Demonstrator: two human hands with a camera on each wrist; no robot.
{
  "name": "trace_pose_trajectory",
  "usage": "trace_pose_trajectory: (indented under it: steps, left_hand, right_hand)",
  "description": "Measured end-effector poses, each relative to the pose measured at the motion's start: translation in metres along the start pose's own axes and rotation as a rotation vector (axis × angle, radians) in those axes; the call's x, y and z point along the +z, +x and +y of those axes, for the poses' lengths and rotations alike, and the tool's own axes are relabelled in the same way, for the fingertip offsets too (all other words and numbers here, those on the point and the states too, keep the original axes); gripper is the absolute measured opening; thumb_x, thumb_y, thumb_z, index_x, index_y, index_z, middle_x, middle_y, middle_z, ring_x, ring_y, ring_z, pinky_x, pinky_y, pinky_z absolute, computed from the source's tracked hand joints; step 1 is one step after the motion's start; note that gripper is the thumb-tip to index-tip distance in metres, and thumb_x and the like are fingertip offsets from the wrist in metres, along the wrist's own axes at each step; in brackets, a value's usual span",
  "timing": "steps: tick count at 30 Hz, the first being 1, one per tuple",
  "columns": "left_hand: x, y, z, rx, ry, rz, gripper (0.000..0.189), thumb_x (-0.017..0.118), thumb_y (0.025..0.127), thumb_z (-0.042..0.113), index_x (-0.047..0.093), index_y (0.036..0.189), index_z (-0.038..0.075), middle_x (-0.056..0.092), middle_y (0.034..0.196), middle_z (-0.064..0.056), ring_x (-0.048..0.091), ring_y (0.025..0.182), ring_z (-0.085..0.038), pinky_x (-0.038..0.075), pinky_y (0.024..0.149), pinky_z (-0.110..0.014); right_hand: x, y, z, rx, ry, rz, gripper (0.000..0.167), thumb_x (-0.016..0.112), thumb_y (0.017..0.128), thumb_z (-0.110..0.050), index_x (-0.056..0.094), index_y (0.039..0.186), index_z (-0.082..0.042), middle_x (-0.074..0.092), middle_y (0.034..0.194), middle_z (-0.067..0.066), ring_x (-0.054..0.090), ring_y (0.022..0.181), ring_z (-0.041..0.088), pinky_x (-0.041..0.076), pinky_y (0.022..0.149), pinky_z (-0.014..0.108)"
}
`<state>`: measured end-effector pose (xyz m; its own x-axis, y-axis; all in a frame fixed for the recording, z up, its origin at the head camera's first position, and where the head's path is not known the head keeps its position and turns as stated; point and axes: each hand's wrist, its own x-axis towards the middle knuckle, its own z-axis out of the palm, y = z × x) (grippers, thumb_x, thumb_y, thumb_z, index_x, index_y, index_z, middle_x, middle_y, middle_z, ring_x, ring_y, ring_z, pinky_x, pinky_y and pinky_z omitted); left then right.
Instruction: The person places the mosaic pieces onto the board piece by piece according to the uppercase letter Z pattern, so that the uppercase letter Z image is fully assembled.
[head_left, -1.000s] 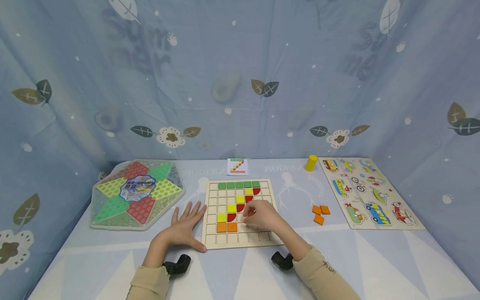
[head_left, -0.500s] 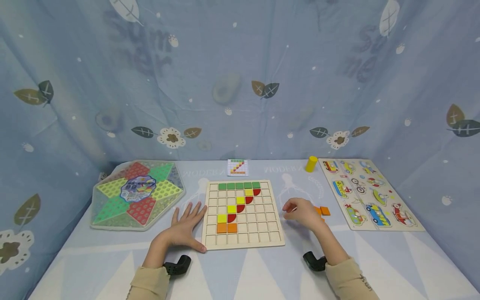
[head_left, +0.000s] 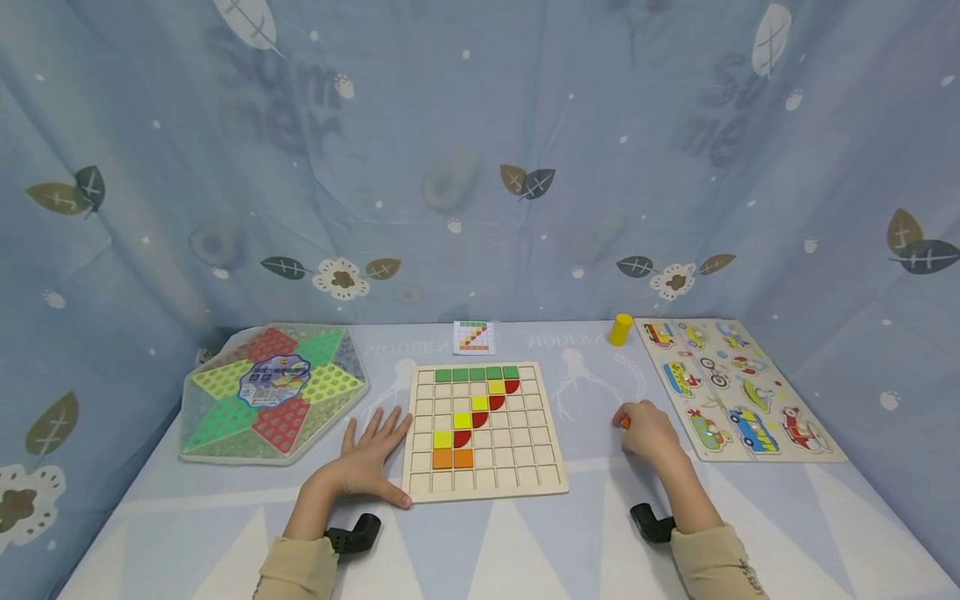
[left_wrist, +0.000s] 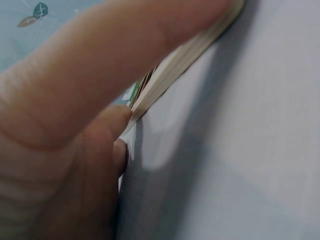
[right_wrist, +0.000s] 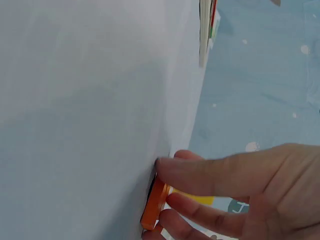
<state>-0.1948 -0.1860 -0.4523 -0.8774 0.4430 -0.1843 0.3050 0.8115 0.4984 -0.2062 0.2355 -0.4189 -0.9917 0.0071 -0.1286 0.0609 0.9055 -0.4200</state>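
A wooden grid board (head_left: 517, 479) lies mid-table, with green, yellow, red and orange pieces set in its cells. My left hand (head_left: 367, 467) rests spread on the table, its thumb and fingertips at the board's left edge. In the left wrist view, the thumb lies along the board's side (left_wrist: 165, 82). Right of the board, my right hand (head_left: 651, 433) pinches an orange square tile (right_wrist: 155, 205) between thumb and fingers, low over the table. The hand hides the other loose orange tiles in the head view.
Behind the board lies a small pattern card (head_left: 474, 337). A yellow cylinder (head_left: 620, 330) stands at the back right, beside a wooden picture puzzle (head_left: 750, 396). At left is a hexagonal game box (head_left: 273, 392). A patterned blue curtain (head_left: 480, 167) hangs along the back.
My right hand has moved right, from over the board to the loose orange tiles, and has taken hold of one. My left hand stays at the board's edge.
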Motion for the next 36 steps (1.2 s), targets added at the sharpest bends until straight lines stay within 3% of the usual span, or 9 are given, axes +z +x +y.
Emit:
trace_pose_trajectory:
  steps: [8, 14, 23, 30, 36]
  left_hand:
    - [0.002, 0.000, -0.002, 0.001, -0.002, 0.002, 0.126, 0.080, 0.054, 0.059, 0.015, 0.148, 0.006, 0.004, 0.154, -0.018, -0.008, 0.138, -0.042, -0.012, 0.102, -0.064]
    - [0.003, 0.001, -0.003, 0.004, 0.001, 0.007, 0.125, 0.079, 0.054, 0.060, 0.015, 0.148, 0.006, 0.003, 0.154, -0.018, -0.008, 0.138, -0.042, -0.012, 0.101, -0.065]
    - [0.002, 0.001, -0.002, 0.004, -0.001, 0.008, 0.125, 0.079, 0.054, 0.059, 0.016, 0.148, 0.006, 0.004, 0.154, -0.018, -0.008, 0.139, -0.042, -0.012, 0.101, -0.064]
    - [0.002, 0.001, -0.002, 0.006, 0.001, 0.014, 0.124, 0.080, 0.054, 0.058, 0.017, 0.148, 0.005, 0.005, 0.154, -0.019, -0.007, 0.139, -0.042, -0.012, 0.101, -0.065]
    - [0.003, 0.002, -0.003, 0.006, 0.015, 0.009, 0.125, 0.079, 0.054, 0.058, 0.017, 0.148, 0.005, 0.005, 0.154, -0.019, -0.006, 0.139, -0.042, -0.011, 0.101, -0.066]
  right_hand:
    - [0.001, 0.003, -0.003, 0.005, 0.005, 0.016, 0.032, 0.071, 0.065, 0.006, 0.062, 0.096, 0.001, 0.048, 0.092, 0.021, 0.048, 0.072, 0.028, 0.042, 0.058, 0.035]
    - [0.003, 0.006, -0.006, 0.005, 0.065, -0.004, 0.033, 0.075, 0.067, 0.000, 0.061, 0.097, 0.001, 0.057, 0.073, 0.008, 0.051, 0.064, 0.020, 0.043, 0.058, 0.032]
    - [0.011, 0.014, -0.034, 0.037, 0.161, 0.035, 0.032, 0.078, 0.072, -0.017, 0.057, 0.092, -0.004, 0.060, 0.069, 0.004, 0.053, 0.059, 0.016, 0.041, 0.053, 0.028]
    - [0.025, 0.019, -0.068, -0.050, 0.211, 0.076, 0.027, 0.079, 0.071, -0.016, 0.058, 0.085, -0.008, 0.058, 0.070, 0.003, 0.051, 0.059, 0.015, 0.039, 0.052, 0.026]
    - [0.040, 0.018, -0.095, -0.149, 0.336, -0.003, 0.015, 0.073, 0.078, -0.007, 0.066, 0.091, -0.011, 0.063, 0.077, 0.000, 0.056, 0.070, 0.014, 0.045, 0.062, 0.028]
